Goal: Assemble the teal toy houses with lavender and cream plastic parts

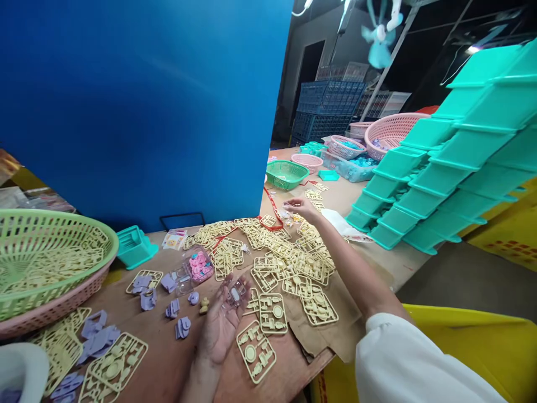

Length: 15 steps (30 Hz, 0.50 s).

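Observation:
My left hand (220, 330) is palm up over the near part of the table, holding a small clear plastic piece (236, 292) on its curled fingers. Farther away, my right hand (301, 207) reaches over the far end of the heap of cream plastic part frames (277, 252). Its fingers are bent together, and what they pinch, if anything, is too small to make out. Left of my left hand lie a tiny tan figure (204, 305), several purple plastic parts (183, 328) and a clear box of pink pieces (200, 266).
A tall blue panel (138, 112) blocks the far left. Stacked turquoise bins (444, 151) lean in at right. A green basket (54, 246) full of cream frames stands at left; another green basket (287, 174) and pink baskets (394, 134) stand at the back.

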Available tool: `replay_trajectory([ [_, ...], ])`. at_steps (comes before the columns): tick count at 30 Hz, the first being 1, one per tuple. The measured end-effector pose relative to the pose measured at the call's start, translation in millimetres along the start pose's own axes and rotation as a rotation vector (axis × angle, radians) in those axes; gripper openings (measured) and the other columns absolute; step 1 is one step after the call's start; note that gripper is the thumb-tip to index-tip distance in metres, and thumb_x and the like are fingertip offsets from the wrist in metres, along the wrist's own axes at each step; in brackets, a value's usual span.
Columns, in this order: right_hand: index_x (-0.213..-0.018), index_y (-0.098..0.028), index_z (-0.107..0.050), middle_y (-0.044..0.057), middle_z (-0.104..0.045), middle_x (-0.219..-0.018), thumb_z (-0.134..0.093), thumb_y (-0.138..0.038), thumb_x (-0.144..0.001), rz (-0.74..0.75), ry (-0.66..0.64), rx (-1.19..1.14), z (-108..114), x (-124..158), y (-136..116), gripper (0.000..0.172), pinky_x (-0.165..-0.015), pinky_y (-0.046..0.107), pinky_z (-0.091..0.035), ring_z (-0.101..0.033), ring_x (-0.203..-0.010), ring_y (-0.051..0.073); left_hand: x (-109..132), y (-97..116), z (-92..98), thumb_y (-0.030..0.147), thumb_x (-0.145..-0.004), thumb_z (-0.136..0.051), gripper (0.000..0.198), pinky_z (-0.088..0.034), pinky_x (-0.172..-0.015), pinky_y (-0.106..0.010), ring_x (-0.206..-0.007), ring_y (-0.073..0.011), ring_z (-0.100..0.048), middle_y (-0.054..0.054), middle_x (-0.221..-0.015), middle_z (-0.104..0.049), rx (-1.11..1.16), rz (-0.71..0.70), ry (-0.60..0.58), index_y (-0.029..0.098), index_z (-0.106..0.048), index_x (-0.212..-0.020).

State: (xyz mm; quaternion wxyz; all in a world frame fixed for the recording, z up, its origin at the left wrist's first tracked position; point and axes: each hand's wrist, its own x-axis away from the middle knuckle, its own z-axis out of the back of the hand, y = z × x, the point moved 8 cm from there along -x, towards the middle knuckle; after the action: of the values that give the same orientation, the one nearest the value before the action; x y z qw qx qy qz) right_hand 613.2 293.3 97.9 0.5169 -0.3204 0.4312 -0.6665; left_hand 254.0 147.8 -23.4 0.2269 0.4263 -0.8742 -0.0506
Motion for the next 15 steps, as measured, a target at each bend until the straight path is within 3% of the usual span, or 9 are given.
replay_trajectory([
  [3, -0.1, -0.016, -0.081, 0.008, -0.079, -0.099, -0.092, -0.036, -0.074, 0.052, -0.191, -0.089, -40, 51, -25, 0.034, -0.084, 0.036, -0.06, -0.073, -0.089, 0.021, 2, -7, -5.2, 0.021, -0.109, -0.052, 0.037, -0.056, -0.117, -0.049, -0.135, -0.0319, -0.069, -0.02, -0.141, -0.073, -0.022, 0.036, -0.025, 0.017, -0.067, -0.143],
  [6, -0.11, -0.019, -0.08, 0.005, -0.078, -0.102, -0.092, -0.036, -0.077, 0.181, -0.594, -0.097, -128, 118, -55, 0.038, -0.082, 0.035, -0.06, -0.072, -0.089, 0.019, 5, -12, -13.5, 0.044, -0.106, -0.06, 0.043, -0.061, -0.11, -0.053, -0.133, -0.0372, -0.069, -0.02, -0.144, -0.071, -0.045, 0.056, -0.105, 0.018, -0.07, -0.139],
  [8, -0.112, -0.017, -0.077, 0.005, -0.076, -0.099, -0.089, -0.036, -0.083, 0.308, -0.689, 0.039, -175, 150, -71, 0.036, -0.078, 0.032, -0.059, -0.07, -0.086, 0.017, 6, -13, -13.4, 0.052, -0.104, -0.061, 0.049, -0.064, -0.105, -0.053, -0.128, -0.0376, -0.073, -0.018, -0.141, -0.073, -0.053, 0.052, -0.122, 0.018, -0.07, -0.138],
  [10, -0.109, -0.015, -0.077, 0.007, -0.075, -0.099, -0.088, -0.038, -0.085, 0.44, -0.722, 0.179, -202, 164, -80, 0.035, -0.076, 0.032, -0.058, -0.069, -0.085, 0.018, 6, -13, -5.3, 0.038, -0.107, -0.059, 0.04, -0.067, -0.1, -0.047, -0.119, -0.032, -0.078, -0.014, -0.135, -0.077, -0.047, 0.059, -0.09, 0.023, -0.068, -0.143],
  [12, -0.109, -0.016, -0.077, 0.009, -0.076, -0.104, -0.088, -0.044, -0.086, 0.512, -0.685, 0.193, -198, 153, -84, 0.038, -0.081, 0.033, -0.059, -0.071, -0.092, 0.02, 5, -12, 7.7, 0.018, -0.108, -0.053, 0.044, -0.069, -0.095, -0.038, -0.116, -0.0272, -0.079, -0.011, -0.132, -0.079, -0.042, 0.073, -0.04, 0.03, -0.063, -0.149],
  [13, -0.111, -0.017, -0.078, 0.009, -0.077, -0.107, -0.087, -0.047, -0.086, 0.506, -0.631, 0.158, -183, 137, -82, 0.039, -0.084, 0.035, -0.06, -0.072, -0.095, 0.021, 4, -11, 14.1, 0.013, -0.107, -0.051, 0.05, -0.069, -0.093, -0.035, -0.118, -0.0269, -0.078, -0.01, -0.135, -0.078, -0.044, 0.086, -0.027, 0.033, -0.059, -0.153],
  [15, -0.113, -0.02, -0.078, 0.008, -0.079, -0.107, -0.082, -0.05, -0.089, 0.398, -0.421, 0.092, -128, 86, -65, 0.038, -0.089, 0.037, -0.061, -0.074, -0.097, 0.021, 2, -11, 23.3, 0.013, -0.107, -0.051, 0.055, -0.069, -0.091, -0.034, -0.128, -0.0295, -0.073, -0.01, -0.143, -0.073, -0.043, 0.12, -0.033, 0.038, -0.054, -0.156],
])
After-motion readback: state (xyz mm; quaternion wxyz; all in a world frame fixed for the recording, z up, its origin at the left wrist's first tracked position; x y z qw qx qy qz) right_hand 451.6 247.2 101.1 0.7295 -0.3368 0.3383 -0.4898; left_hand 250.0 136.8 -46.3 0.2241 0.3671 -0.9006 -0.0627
